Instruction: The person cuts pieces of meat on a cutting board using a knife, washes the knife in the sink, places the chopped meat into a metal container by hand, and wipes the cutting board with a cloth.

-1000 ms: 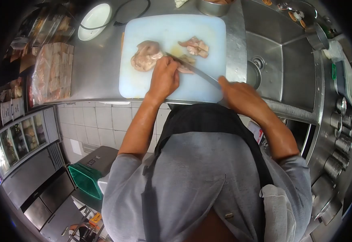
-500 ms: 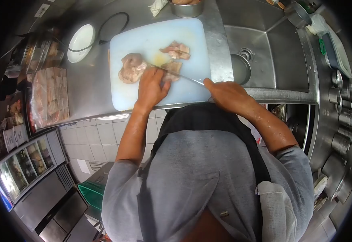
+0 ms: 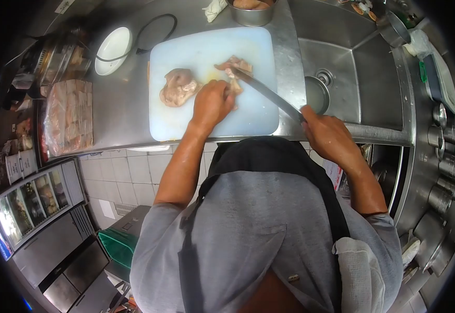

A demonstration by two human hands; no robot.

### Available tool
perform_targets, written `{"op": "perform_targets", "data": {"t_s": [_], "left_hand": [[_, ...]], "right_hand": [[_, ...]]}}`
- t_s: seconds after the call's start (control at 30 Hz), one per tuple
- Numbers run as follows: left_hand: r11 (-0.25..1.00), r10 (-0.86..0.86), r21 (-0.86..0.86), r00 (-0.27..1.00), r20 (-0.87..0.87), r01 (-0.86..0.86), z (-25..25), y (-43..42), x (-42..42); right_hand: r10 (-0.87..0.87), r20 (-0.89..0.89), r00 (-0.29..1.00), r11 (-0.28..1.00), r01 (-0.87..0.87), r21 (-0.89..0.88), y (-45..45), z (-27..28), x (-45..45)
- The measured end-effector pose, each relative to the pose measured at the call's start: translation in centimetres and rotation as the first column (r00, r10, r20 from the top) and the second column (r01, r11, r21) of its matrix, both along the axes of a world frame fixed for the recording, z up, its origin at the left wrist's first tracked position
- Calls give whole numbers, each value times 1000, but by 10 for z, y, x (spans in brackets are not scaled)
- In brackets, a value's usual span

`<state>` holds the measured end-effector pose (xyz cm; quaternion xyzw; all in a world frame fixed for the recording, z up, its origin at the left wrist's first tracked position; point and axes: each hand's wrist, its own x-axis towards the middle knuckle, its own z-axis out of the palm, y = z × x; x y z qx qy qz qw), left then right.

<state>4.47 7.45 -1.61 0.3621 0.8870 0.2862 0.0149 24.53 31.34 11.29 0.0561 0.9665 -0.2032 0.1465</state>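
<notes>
My right hand [image 3: 326, 131] is wrapped round the handle of a kitchen knife [image 3: 277, 99]. The blade slants up and left, its tip over a small pile of raw meat pieces [image 3: 240, 64] on the white cutting board [image 3: 173, 122]. Beside the blade, my left hand [image 3: 213, 106] is closed, with curled fingers gripping a cut piece of raw meat [image 3: 236, 87] that is partly hidden by them. A larger lump of pale raw meat [image 3: 178, 88], possibly chicken, lies left of my left hand.
Left of the board are a white oval dish [image 3: 114, 51], a black cable [image 3: 173, 23] and a plastic-wrapped pack [image 3: 70, 117]. A metal pot [image 3: 252, 16] stands behind the board. To the right is a steel sink [image 3: 342, 57] with a round pan [image 3: 318, 96] in it.
The knife has moved away from the large lump, its blade now pointing at the small pile. My left hand has shifted right with a cut piece, which is now separate from the lump.
</notes>
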Motion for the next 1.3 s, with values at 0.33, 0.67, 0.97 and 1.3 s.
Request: {"op": "perform_targets", "data": {"t_s": [0.33,0.67,0.97,1.3], "left_hand": [[994,-56,87,997,-50,61,-4,-7,4],[986,23,166,998,-56,-13,-15,-24,15],[967,139,203,987,78,-153,2,-52,40],[985,134,109,991,5,-134,-5,-54,39]], "right_hand": [[120,31,992,990,-118,-77,-31,-43,-64],[162,132,978,986,-155,-63,-38,-37,-61],[140,67,988,989,-135,-64,-37,-1,-48],[279,123,952,960,-272,-69,-54,-39,-55]]}}
